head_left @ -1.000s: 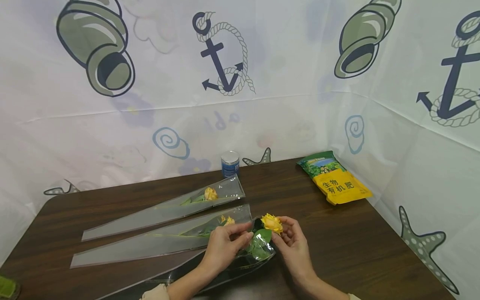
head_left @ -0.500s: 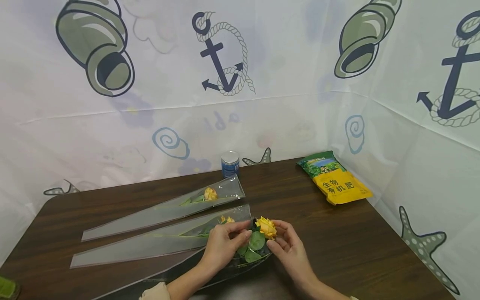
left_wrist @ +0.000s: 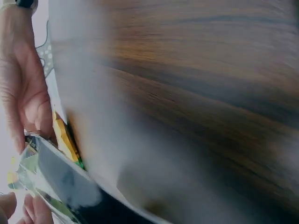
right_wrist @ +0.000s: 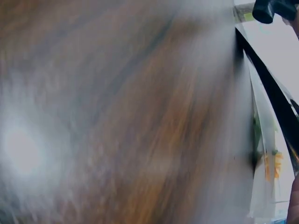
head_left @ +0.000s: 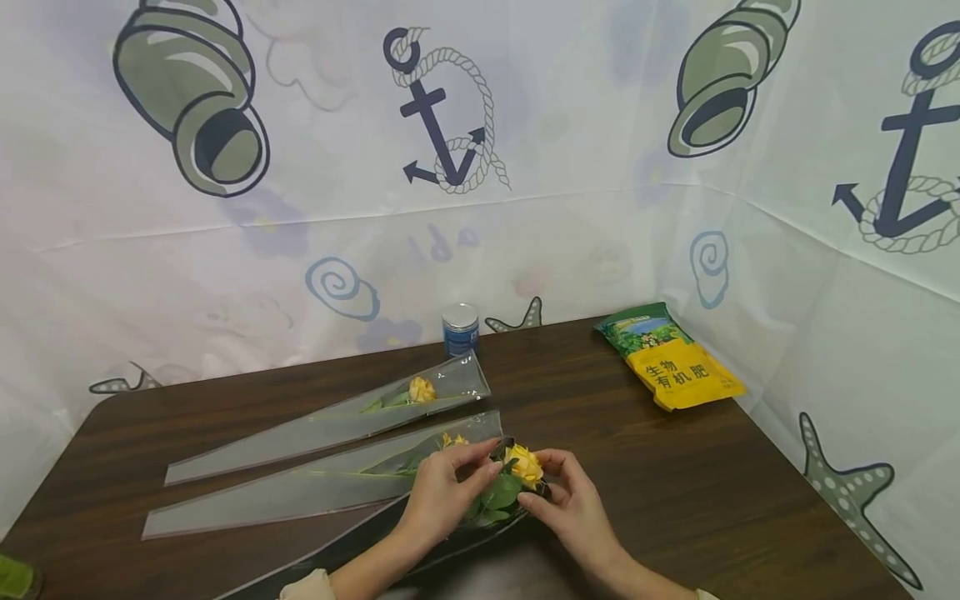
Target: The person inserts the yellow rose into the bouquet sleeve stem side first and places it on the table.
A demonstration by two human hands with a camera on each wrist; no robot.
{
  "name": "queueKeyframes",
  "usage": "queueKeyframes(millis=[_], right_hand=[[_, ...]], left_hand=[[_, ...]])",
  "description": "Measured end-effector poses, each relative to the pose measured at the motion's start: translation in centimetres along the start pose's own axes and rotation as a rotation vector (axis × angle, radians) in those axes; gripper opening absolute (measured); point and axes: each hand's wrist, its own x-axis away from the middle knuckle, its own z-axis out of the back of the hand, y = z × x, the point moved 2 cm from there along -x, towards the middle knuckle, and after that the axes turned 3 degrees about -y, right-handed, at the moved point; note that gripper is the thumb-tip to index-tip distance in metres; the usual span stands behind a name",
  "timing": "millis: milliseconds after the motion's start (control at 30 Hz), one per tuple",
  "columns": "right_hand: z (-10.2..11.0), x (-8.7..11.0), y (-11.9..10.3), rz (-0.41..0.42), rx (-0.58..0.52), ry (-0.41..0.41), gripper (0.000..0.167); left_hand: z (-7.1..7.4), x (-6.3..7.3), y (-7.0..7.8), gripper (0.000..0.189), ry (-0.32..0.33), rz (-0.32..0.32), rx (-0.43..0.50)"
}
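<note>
A yellow rose (head_left: 524, 466) with green leaves (head_left: 501, 492) lies in the mouth of a dark-backed clear flower sleeve (head_left: 330, 554), its bloom near the rim. My left hand (head_left: 448, 492) pinches the sleeve's far rim between thumb and index finger. On the other side of the bloom, my right hand (head_left: 576, 504) has its thumb and fingers at the sleeve's near corner. The left wrist view shows the right hand (left_wrist: 28, 93) gripping that corner of the sleeve (left_wrist: 70, 182). Most of the stem is hidden by the left forearm and the sleeve.
Two wrapped yellow roses in clear sleeves (head_left: 300, 439) (head_left: 262, 503) lie side by side behind the left hand. A blue can (head_left: 461, 330) stands at the back edge. A yellow-green bag (head_left: 675, 362) lies at the right. Something green (head_left: 17, 577) shows at the lower left.
The rose has moved left and down, deeper into the sleeve's mouth. The right hand has shifted slightly left with it. The left hand stays nearly in place.
</note>
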Motion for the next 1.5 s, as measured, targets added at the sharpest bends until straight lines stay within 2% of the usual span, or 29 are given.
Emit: queueKeyframes(millis=[167, 267, 333, 433, 533, 667, 867, 1100, 1200, 1500], right_hand=[[0.4, -0.1, -0.1, 0.032, 0.017, 0.083, 0.056], [0.6, -0.1, -0.1, 0.057, 0.024, 0.100, 0.055], [0.6, -0.1, -0.1, 0.066, 0.023, 0.099, 0.053], [0.5, -0.1, 0.0, 0.085, 0.006, 0.076, 0.050], [0.4, 0.0, 0.1, 0.109, -0.012, 0.044, 0.046], [0.4, 0.1, 0.1, 0.114, -0.036, 0.025, 0.045], [0.2, 0.4, 0.0, 0.081, -0.016, -0.012, 0.055], [0.2, 0.3, -0.3, -0.034, 0.038, -0.014, 0.046], [0.3, 0.4, -0.4, -0.086, 0.051, -0.036, 0.043], [0.5, 0.5, -0.3, -0.174, 0.084, -0.212, 0.042]], left_hand=[[0.8, 1.9, -0.9, 0.053, -0.004, -0.073, -0.261], [0.9, 3.0, -1.6, 0.065, -0.054, -0.091, -0.388], [0.9, 3.6, -2.1, 0.070, -0.099, -0.085, -0.426], [0.6, 4.0, -2.7, 0.073, -0.156, -0.062, -0.438], [0.3, 4.2, -3.2, 0.071, -0.170, -0.062, -0.414], [0.0, 4.3, -3.5, 0.067, -0.134, -0.113, -0.374], [-0.2, 4.2, -3.6, 0.064, -0.083, -0.179, -0.343], [-0.4, 4.2, -3.7, 0.064, -0.093, -0.184, -0.309], [-0.4, 4.3, -3.7, 0.063, -0.081, -0.206, -0.303], [-0.3, 4.6, -3.7, 0.059, -0.068, -0.237, -0.297]])
